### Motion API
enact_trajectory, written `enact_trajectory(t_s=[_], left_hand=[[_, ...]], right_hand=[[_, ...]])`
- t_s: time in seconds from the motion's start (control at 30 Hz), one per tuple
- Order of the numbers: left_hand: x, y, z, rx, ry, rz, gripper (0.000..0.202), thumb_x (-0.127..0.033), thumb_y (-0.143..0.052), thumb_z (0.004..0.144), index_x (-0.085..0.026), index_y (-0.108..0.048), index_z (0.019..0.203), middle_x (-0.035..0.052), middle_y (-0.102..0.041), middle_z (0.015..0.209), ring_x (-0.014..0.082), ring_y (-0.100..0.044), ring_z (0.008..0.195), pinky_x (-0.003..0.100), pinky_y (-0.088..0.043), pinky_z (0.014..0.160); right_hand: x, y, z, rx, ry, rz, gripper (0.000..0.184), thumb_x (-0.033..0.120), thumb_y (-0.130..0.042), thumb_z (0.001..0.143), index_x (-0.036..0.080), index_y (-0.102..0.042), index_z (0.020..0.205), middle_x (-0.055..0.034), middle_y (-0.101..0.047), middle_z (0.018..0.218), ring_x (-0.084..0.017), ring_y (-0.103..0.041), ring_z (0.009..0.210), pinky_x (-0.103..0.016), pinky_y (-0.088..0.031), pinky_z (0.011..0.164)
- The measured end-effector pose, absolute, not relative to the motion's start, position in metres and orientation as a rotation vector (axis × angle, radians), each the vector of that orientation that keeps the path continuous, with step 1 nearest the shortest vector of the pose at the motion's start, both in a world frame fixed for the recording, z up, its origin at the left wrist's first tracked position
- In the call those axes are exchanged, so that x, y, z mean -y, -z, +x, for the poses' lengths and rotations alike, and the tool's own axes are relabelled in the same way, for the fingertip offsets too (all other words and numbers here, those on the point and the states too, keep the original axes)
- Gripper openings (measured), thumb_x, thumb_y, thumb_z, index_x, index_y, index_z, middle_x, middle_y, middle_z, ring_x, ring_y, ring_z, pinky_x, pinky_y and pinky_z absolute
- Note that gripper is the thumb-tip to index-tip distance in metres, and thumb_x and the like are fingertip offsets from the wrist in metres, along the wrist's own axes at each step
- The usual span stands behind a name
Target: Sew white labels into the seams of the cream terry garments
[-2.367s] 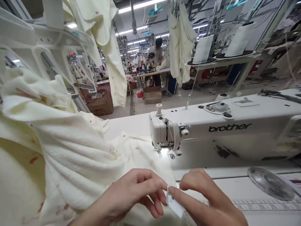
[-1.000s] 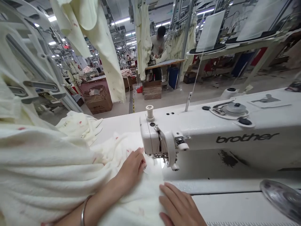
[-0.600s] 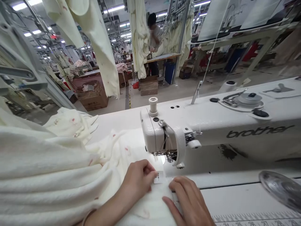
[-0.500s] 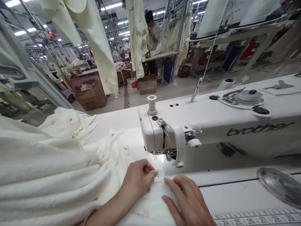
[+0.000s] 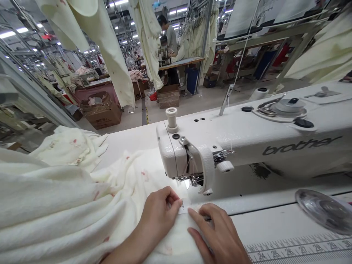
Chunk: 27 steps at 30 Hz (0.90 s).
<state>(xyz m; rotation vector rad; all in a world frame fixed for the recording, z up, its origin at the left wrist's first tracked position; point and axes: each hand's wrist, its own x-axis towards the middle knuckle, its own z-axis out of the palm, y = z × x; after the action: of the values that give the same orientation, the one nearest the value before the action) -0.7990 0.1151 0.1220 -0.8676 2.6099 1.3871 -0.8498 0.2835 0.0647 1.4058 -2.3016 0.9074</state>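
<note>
A cream garment [image 5: 68, 205] with small red marks lies bunched across the sewing table and over my lap. My left hand [image 5: 159, 214] rests on the fabric and pinches a small white label [image 5: 183, 207] just in front of the needle of the white Brother sewing machine [image 5: 247, 146]. My right hand [image 5: 217, 233] lies on the fabric beside it. Its index finger presses down next to the label, and the other fingers are curled on the cloth.
A round metal dish [image 5: 324, 214] sits at the right on the table, above a printed ruler strip [image 5: 299, 249]. Cream garments [image 5: 107, 47] hang overhead. Cardboard boxes [image 5: 101, 113] stand on the floor beyond. A person [image 5: 169, 40] works at a far table.
Both hands carried the label from near my body up to the presser foot and now hold it flat on the fabric; over the last half second they barely moved.
</note>
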Motion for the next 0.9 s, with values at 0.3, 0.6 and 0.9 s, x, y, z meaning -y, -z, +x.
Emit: enact_trajectory(t_s=[0.3,0.6,0.9], left_hand=[[-0.119,-0.123,-0.798,-2.734,-1.207,-0.805,0.012,-0.025,-0.054,0.080,-0.018,-0.059,0.073,-0.0005,-0.060,0.064,0.0151,-0.057,0.061,0.025,-0.043,0.058],[-0.108,-0.137,-0.757,-3.191,-0.434,0.339,0.036,-0.015,-0.045,0.090,-0.010,-0.048,0.126,0.0163,-0.054,0.130,0.0251,-0.051,0.122,0.036,-0.049,0.098],[-0.101,-0.127,-0.749,-3.098,-0.306,0.534,0.054,-0.020,-0.048,0.091,-0.011,-0.031,0.142,0.0160,-0.039,0.144,0.0248,-0.036,0.134,0.038,-0.040,0.107]], right_hand=[[-0.282,-0.069,-0.847,2.288,-0.932,1.370,0.023,0.018,-0.043,0.093,0.013,-0.057,0.111,-0.0116,-0.048,0.101,-0.021,-0.051,0.094,-0.034,-0.046,0.079],[-0.281,-0.072,-0.846,2.223,-0.910,1.366,0.023,0.018,-0.044,0.094,0.011,-0.059,0.110,-0.0139,-0.050,0.100,-0.023,-0.052,0.095,-0.037,-0.048,0.080],[-0.281,-0.067,-0.848,2.169,-0.894,1.379,0.023,0.015,-0.050,0.090,0.009,-0.061,0.109,-0.0144,-0.051,0.100,-0.025,-0.054,0.095,-0.037,-0.048,0.079]])
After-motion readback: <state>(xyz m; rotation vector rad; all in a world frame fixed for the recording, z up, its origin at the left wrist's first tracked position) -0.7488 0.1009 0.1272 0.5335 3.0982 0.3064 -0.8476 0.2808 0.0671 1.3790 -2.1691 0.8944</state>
